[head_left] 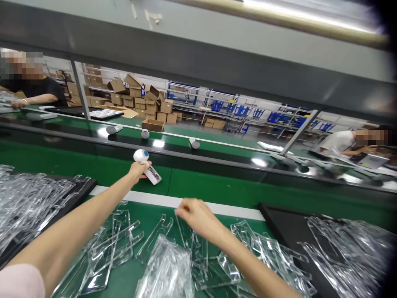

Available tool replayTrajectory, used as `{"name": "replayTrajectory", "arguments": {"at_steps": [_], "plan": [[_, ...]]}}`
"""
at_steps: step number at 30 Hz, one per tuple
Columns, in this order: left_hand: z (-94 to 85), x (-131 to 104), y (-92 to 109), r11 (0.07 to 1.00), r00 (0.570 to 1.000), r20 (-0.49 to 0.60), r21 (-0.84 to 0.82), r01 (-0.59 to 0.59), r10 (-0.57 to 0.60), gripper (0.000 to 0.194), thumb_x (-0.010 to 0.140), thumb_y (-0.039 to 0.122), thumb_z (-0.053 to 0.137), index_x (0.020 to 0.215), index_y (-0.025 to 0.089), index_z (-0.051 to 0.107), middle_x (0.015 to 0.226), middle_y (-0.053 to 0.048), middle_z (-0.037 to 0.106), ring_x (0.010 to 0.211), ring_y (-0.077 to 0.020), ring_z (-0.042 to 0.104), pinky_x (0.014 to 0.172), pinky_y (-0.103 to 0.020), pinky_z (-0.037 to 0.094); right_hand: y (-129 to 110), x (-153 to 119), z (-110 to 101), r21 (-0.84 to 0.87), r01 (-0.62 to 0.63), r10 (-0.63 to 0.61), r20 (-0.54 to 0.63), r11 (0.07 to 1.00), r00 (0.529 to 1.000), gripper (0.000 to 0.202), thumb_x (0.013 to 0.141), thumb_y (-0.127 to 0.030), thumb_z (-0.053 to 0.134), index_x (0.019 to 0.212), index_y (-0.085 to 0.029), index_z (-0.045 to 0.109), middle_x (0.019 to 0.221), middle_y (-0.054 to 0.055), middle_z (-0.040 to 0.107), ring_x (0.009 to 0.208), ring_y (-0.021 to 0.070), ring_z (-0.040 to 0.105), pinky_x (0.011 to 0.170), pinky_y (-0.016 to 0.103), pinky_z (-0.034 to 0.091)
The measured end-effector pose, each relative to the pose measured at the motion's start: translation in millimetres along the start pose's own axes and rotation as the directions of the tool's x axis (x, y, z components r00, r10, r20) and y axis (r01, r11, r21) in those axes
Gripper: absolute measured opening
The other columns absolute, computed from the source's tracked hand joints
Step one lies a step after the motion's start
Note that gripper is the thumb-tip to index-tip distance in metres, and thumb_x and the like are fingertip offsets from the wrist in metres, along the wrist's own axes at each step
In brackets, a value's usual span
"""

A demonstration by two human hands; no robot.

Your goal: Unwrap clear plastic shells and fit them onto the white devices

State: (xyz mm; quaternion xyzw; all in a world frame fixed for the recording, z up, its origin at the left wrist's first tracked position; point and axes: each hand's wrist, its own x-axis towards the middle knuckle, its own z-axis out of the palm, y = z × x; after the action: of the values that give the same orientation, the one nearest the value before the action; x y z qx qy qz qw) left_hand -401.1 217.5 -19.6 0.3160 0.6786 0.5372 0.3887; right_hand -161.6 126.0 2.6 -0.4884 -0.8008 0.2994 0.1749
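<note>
My left hand (138,170) reaches forward over the green bench and grips a white handheld device (146,165) with a blue-ringed round head, held just before the black conveyor belt (217,159). My right hand (194,214) hovers lower, fingers pinched on the edge of a clear plastic shell (189,238). Several more clear plastic shells (118,244) lie scattered on the green surface (145,271) under both arms.
Black trays heaped with clear shells sit at left (27,203) and right (338,248). Three similar devices (194,143) ride the belt. Two other people work across the line, at far left (34,89) and far right (350,142). Cardboard boxes (145,103) stack behind.
</note>
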Motion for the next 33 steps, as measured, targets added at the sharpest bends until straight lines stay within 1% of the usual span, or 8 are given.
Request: {"name": "replayTrajectory", "arguments": {"at_steps": [4, 7, 10, 12, 15, 18, 22, 33], "plan": [[-14.9, -20, 3, 0.976, 0.986, 0.005, 0.146, -0.164, 0.165, 0.036, 0.070, 0.021, 0.067, 0.104, 0.013, 0.058, 0.110, -0.014, 0.060, 0.110, -0.0309, 0.052, 0.091, -0.042, 0.042, 5, -49, 11, -0.236, 0.074, 0.002, 0.306, 0.969, 0.952, 0.011, 0.073, -0.020, 0.068, 0.084, -0.019, 0.064, 0.094, 0.007, 0.062, 0.103, 0.0283, 0.053, 0.093, 0.045, 0.036], [-14.1, -76, 5, 0.914, 0.901, 0.323, 0.186, -0.360, 0.289, 0.026, 0.060, 0.024, 0.071, 0.086, 0.021, 0.067, 0.094, -0.007, 0.068, 0.096, -0.0296, 0.059, 0.085, -0.035, 0.045, 10, -56, 22, -0.312, 0.118, -0.007, 0.336, 0.943, 0.942, 0.011, 0.076, -0.010, 0.059, 0.084, -0.018, 0.062, 0.101, 0.007, 0.059, 0.111, 0.0264, 0.048, 0.104, 0.048, 0.024], [-12.9, -131, -6, 0.688, 0.466, 0.841, 0.166, -0.707, 0.276, 0.025, 0.067, 0.020, 0.062, 0.090, 0.026, 0.069, 0.090, -0.004, 0.069, 0.091, -0.0284, 0.060, 0.083, -0.036, 0.045, 13, -51, 27, -0.305, 0.145, -0.054, 0.287, 0.941, 0.956, 0.017, 0.076, -0.005, 0.049, 0.077, -0.018, 0.058, 0.094, 0.005, 0.059, 0.101, 0.0223, 0.051, 0.100, 0.048, 0.029], [-16.2, -150, -18, 0.495, 0.297, 0.933, 0.163, -0.853, 0.204, 0.037, 0.069, 0.014, 0.054, 0.102, 0.026, 0.066, 0.094, -0.007, 0.068, 0.097, -0.0304, 0.057, 0.093, -0.045, 0.038, 13, -49, 24, -0.273, 0.163, -0.095, 0.246, 0.948, 0.965, 0.018, 0.076, -0.004, 0.046, 0.075, -0.019, 0.056, 0.085, 0.002, 0.058, 0.090, 0.0194, 0.053, 0.095, 0.045, 0.033], [-27.0, -152, -25, 0.386, 0.390, 0.909, 0.311, -0.869, 0.146, 0.036, 0.068, 0.013, 0.054, 0.101, 0.021, 0.066, 0.095, -0.011, 0.067, 0.100, -0.0341, 0.056, 0.100, -0.059, 0.024, 5, -53, 10, -0.230, 0.163, -0.119, 0.194, 0.959, 0.974, 0.019, 0.079, -0.005, 0.040, 0.074, -0.020, 0.051, 0.067, -0.002, 0.052, 0.071, 0.0150, 0.050, 0.085, 0.038, 0.037], [-39.8, -148, -9, 0.612, 0.517, 0.848, 0.351, -0.708, 0.112, 0.029, 0.078, 0.029, 0.055, 0.105, 0.025, 0.066, 0.109, -0.010, 0.065, 0.106, -0.0321, 0.055, 0.098, -0.048, 0.035, -10, -62, -8, -0.149, 0.167, -0.146, 0.145, 0.975, 0.979, 0.017, 0.084, -0.011, 0.038, 0.075, -0.021, 0.048, 0.070, -0.003, 0.052, 0.070, 0.0146, 0.048, 0.071, 0.030, 0.037], [-52.5, -162, 27, 0.813, 0.503, 0.853, 0.193, -0.549, 0.137, 0.036, 0.080, 0.042, 0.058, 0.114, 0.031, 0.063, 0.119, -0.004, 0.062, 0.109, -0.0282, 0.056, 0.090, -0.035, 0.044, -37, -66, -27, -0.114, 0.279, -0.270, 0.090, 0.953, 0.959, 0.015, 0.087, -0.013, 0.040, 0.077, -0.022, 0.047, 0.079, -0.002, 0.054, 0.077, 0.0140, 0.049, 0.068, 0.026, 0.035], [-54.0, -176, 42, 0.354, 0.491, 0.598, 0.340, -0.871, 0.634, 0.029, 0.081, 0.047, 0.052, 0.073, 0.025, 0.069, 0.075, -0.005, 0.056, 0.072, -0.0218, 0.047, 0.064, -0.032, 0.036, -80, -31, -38, -0.282, 0.467, -0.501, -0.059, 0.838, 0.863, 0.015, 0.082, -0.008, 0.043, 0.076, -0.020, 0.046, 0.069, -0.005, 0.052, 0.060, 0.0095, 0.041, 0.059, 0.024, 0.025]]}}
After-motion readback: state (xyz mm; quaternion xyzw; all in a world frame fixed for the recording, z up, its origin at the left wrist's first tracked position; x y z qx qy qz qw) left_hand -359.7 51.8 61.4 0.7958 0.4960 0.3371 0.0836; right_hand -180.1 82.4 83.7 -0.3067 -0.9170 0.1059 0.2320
